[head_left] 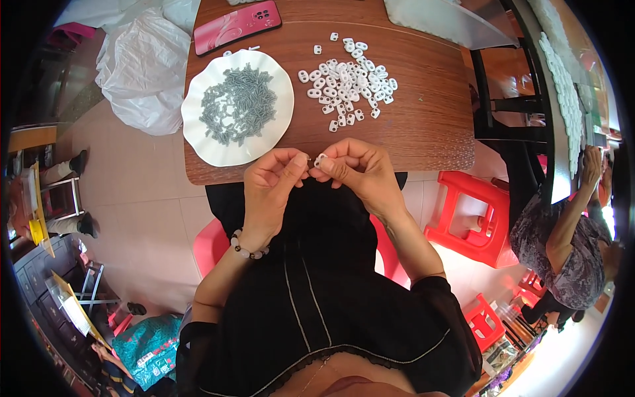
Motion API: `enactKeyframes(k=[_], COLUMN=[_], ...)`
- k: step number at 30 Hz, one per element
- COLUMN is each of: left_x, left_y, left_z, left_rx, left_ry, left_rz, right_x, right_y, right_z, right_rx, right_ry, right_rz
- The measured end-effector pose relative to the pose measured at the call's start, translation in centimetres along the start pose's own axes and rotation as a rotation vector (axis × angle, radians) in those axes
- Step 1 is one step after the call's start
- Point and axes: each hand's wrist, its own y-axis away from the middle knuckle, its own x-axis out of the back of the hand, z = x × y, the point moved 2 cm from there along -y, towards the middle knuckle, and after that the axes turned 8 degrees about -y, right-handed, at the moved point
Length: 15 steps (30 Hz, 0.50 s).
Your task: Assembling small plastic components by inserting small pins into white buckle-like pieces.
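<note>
Above the table's near edge, my left hand (272, 185) is closed in a pinch. A tiny dark bit shows at its thumb and index fingertips, too small to name. My right hand (367, 173) pinches a small white plastic piece with holes (319, 160) between thumb and index finger. The two hands' fingertips are nearly touching. Beyond my left hand stands a white wavy-rimmed plate (283, 99), holding a heap of small slim grey rod-like pieces (241, 99). Farther off to the right lies a loose pile of white two-holed plastic pieces (350, 83).
A pink phone (238, 26) lies at the brown wooden table's (423, 99) far left. White plastic bags (144, 69) sit left of the table. Red plastic stools (473, 218) stand at the right, where another person (562, 245) works at a separate table.
</note>
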Motion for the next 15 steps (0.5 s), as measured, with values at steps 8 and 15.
enactKeyframes(k=[8, 15], left_x=[-0.42, -0.59], left_y=[0.10, -0.09], left_z=[-0.47, -0.42], left_rx=[0.096, 0.091], left_ry=[0.038, -0.052], left_rz=[-0.036, -0.073], right_x=[-0.11, 0.10], right_y=[0.52, 0.79], right_z=[-0.31, -0.49], right_rx=[0.012, 0.031], right_ry=[0.023, 0.168], right_rz=[0.031, 0.018])
